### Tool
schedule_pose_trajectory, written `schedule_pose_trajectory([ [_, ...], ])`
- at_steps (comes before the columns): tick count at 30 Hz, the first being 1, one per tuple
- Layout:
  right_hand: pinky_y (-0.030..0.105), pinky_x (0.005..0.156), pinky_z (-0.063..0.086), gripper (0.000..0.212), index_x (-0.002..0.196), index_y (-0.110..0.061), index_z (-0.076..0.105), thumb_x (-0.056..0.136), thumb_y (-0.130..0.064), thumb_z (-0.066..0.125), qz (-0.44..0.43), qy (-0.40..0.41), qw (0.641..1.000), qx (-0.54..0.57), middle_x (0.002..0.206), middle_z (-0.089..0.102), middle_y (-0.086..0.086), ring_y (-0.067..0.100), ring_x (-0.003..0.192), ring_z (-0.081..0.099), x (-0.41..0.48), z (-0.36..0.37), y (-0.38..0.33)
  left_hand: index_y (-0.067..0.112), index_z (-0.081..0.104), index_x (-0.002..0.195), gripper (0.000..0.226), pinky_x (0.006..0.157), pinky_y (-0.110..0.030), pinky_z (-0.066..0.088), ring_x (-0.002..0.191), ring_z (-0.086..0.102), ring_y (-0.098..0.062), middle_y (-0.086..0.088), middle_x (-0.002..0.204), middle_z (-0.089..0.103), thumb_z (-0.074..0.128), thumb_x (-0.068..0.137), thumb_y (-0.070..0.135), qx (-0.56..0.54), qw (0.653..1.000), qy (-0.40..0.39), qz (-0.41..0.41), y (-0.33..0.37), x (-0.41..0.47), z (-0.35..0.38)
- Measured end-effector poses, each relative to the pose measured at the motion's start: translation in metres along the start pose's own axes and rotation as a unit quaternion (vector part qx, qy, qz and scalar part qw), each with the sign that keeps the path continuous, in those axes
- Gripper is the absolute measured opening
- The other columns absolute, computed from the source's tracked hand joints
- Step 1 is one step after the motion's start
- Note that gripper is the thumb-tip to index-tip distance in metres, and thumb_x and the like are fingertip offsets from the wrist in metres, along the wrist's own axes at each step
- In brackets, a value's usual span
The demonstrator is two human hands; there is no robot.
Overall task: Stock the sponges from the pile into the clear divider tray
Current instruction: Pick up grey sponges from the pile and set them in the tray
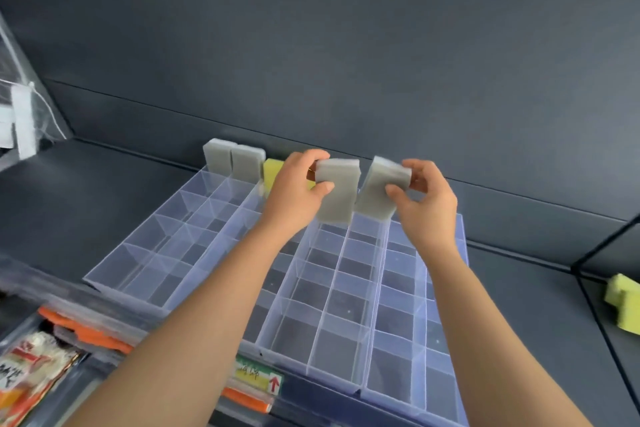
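Note:
A clear divider tray with several compartments lies on a dark shelf. Two grey sponges stand upright in its far-left compartments, and a yellow sponge stands beside them, partly hidden by my left hand. My left hand grips a grey sponge held upright over the tray's far row. My right hand grips a second grey sponge, tilted, just right of the first. Both sponges' lower ends are at the tray's far rim.
More yellow-green sponges lie on the shelf at the far right, past a black wire frame. A lower shelf at the front left holds orange and white packets. A price label sits on the shelf's front edge. A clear plastic divider stands at left.

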State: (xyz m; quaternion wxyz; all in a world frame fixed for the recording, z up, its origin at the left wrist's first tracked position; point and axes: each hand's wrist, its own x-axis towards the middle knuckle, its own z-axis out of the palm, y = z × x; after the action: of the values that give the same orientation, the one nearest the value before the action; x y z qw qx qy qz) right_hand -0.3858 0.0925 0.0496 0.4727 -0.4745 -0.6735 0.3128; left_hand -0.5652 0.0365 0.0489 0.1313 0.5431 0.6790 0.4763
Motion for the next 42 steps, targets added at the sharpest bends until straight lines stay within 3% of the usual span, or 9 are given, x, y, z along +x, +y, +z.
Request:
schedule_pose_trajectory([
  [4, 0.013, 0.072, 0.042, 0.030, 0.105, -0.023, 0.058, 0.082, -0.007, 0.066, 0.021, 0.025, 0.999, -0.023, 0.103, 0.063, -0.002, 0.008, 0.094, 0.057, 0.016, 0.006, 0.007, 0.020, 0.054, 0.119, 0.039, 0.083, -0.026, 0.043, 0.092, 0.054, -0.014, 0.004, 0.105, 0.050, 0.064, 0.083, 0.008, 0.028, 0.999, -0.022, 0.035, -0.006, 0.025, 0.011],
  [9, 0.028, 0.079, 0.051, 0.027, 0.103, -0.023, 0.059, 0.082, -0.007, 0.067, 0.036, 0.042, 0.996, -0.065, 0.100, 0.063, -0.004, -0.006, 0.080, 0.055, 0.031, 0.015, 0.015, 0.026, 0.053, 0.121, 0.041, 0.076, -0.030, 0.043, 0.077, 0.047, -0.014, 0.004, 0.103, 0.044, 0.060, 0.086, 0.006, 0.073, 0.992, -0.058, 0.083, -0.014, 0.048, 0.026],
  [13, 0.025, 0.077, 0.050, 0.027, 0.104, -0.020, 0.060, 0.082, -0.006, 0.065, 0.038, 0.032, 0.995, -0.089, 0.103, 0.063, -0.003, 0.006, 0.090, 0.055, 0.035, 0.023, 0.023, 0.022, 0.052, 0.119, 0.037, 0.071, -0.026, 0.040, 0.077, 0.047, -0.013, 0.001, 0.113, 0.045, 0.059, 0.086, 0.005, 0.102, 0.987, -0.078, 0.094, -0.020, 0.056, 0.036],
  [23, 0.021, 0.075, 0.048, 0.026, 0.104, -0.022, 0.059, 0.082, -0.009, 0.066, 0.037, 0.034, 0.994, -0.098, 0.100, 0.062, -0.005, 0.003, 0.089, 0.054, 0.042, 0.031, 0.030, 0.018, 0.051, 0.119, 0.035, 0.071, -0.038, 0.048, 0.083, 0.055, -0.023, -0.002, 0.115, 0.044, 0.056, 0.088, 0.004, 0.150, 0.981, -0.078, 0.097, -0.024, 0.068, 0.037],
  [29, 0.025, 0.077, 0.050, 0.027, 0.103, -0.022, 0.058, 0.081, -0.009, 0.067, 0.029, 0.031, 0.994, -0.103, 0.100, 0.061, -0.005, 0.006, 0.089, 0.056, 0.044, 0.032, 0.036, 0.017, 0.052, 0.116, 0.033, 0.063, -0.034, 0.044, 0.075, 0.052, -0.022, -0.002, 0.112, 0.043, 0.053, 0.088, 0.001, 0.151, 0.983, -0.067, 0.080, -0.027, 0.068, 0.039],
  [42, 0.037, 0.073, 0.051, 0.029, 0.110, -0.019, 0.056, 0.084, -0.010, 0.064, 0.020, -0.018, 0.981, -0.191, 0.102, 0.056, -0.002, 0.022, 0.084, 0.060, 0.036, 0.045, 0.061, 0.017, 0.054, 0.112, 0.033, 0.065, -0.037, 0.046, 0.077, 0.052, -0.022, -0.002, 0.111, 0.045, 0.052, 0.086, -0.003, 0.145, 0.985, -0.053, 0.071, -0.028, 0.067, 0.038],
])
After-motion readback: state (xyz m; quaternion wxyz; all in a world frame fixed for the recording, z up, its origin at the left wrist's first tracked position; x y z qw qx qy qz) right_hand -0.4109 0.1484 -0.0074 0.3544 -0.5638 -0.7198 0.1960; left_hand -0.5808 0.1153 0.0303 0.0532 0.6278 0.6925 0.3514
